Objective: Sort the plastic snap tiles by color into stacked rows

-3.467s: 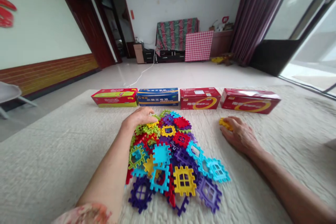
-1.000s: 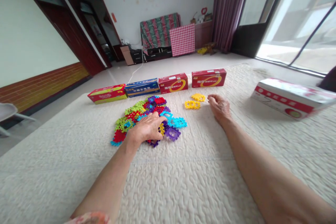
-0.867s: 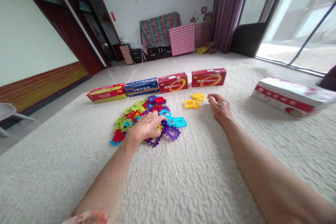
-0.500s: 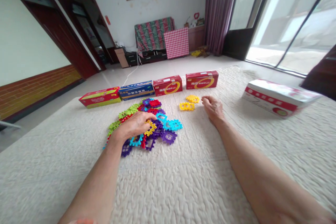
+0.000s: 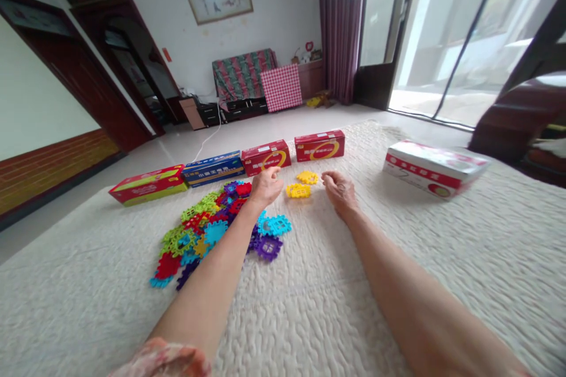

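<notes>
Yellow pieces [image 5: 307, 177] between curled hands [image 5: 339, 192] | grip: can't tell | left forearm [image 5: 216, 280] part-hides pile [image 5: 216, 232]

L hand [image 5: 267, 187]: palm + most fingertips out of view; can't tell if anything's in grip.
R hand [image 5: 339, 189]: fingers curled, inner side hidden; grip contents unclear.
Pile [image 5: 216, 231]: partly hidden behind L forearm [image 5: 212, 288]; pcs overlap, exact no. unclear.
Yellow pcs [image 5: 299, 191]: how they're stacked too small to tell.
Sleeve [image 5: 163, 360]: cut by btm edge.
R forearm [image 5: 407, 288]: runs off btm.
White box [image 5: 433, 168]: fine print blurred.
Dark furniture [image 5: 522, 115]: cut by pic's R edge.
Curtain [image 5: 342, 23]: top cut off.
Cabinet-top items [image 5: 306, 56]: too small to ID.
</notes>
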Available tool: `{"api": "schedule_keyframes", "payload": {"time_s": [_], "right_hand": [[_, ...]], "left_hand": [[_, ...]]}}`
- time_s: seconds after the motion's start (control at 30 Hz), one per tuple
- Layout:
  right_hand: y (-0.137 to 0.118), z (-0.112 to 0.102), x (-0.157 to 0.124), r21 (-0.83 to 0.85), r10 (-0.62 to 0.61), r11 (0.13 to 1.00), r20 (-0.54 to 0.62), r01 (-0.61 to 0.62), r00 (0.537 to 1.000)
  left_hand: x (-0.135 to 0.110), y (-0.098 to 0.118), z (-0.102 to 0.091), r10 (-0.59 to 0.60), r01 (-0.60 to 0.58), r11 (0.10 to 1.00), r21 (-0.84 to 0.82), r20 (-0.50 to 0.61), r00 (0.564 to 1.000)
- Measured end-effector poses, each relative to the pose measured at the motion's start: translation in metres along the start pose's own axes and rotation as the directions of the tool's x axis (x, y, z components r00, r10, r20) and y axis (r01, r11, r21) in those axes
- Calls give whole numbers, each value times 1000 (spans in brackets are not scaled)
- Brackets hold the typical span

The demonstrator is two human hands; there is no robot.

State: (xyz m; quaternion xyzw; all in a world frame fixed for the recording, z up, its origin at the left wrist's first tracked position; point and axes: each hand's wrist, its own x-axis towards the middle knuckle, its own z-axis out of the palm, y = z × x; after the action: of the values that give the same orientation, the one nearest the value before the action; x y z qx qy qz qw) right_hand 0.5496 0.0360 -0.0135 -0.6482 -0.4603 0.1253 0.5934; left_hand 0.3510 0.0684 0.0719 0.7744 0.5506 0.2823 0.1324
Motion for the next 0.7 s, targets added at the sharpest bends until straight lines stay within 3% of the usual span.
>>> {"api": "schedule_keyframes", "payload": {"time_s": [0.1,0.2,0.23,0.3,0.37,0.43,0.53,0.7], "right_hand": [[-6,0,-6,-58,-41,997,32,43,999],[-12,3,-13,-103,-211,969,131,225,969],[-13,6,-16,-106,-302,940,188,325,934],[-16,12,-20,-112,-475,842,310,527,824],[-20,19,-23,-156,-555,738,411,656,723],[-24,24,-27,-237,-553,668,476,705,684],[-29,29,-31,-331,-502,601,552,727,666],[-25,31,-28,-425,-413,559,602,712,683]], "left_hand": [[-14,-14,-12,32,-33,999,25,30,999],[-27,-33,-32,61,-61,996,69,6,998],[-30,-41,-40,60,-59,994,89,-15,998],[-34,-58,-58,39,-30,990,139,-67,997],[-38,-80,-75,-14,35,982,188,-114,993],[-41,-104,-91,-86,120,966,231,-150,985],[-46,-139,-107,-161,211,931,296,-185,969],[-51,-168,-108,-221,238,929,284,-89,971]]}}
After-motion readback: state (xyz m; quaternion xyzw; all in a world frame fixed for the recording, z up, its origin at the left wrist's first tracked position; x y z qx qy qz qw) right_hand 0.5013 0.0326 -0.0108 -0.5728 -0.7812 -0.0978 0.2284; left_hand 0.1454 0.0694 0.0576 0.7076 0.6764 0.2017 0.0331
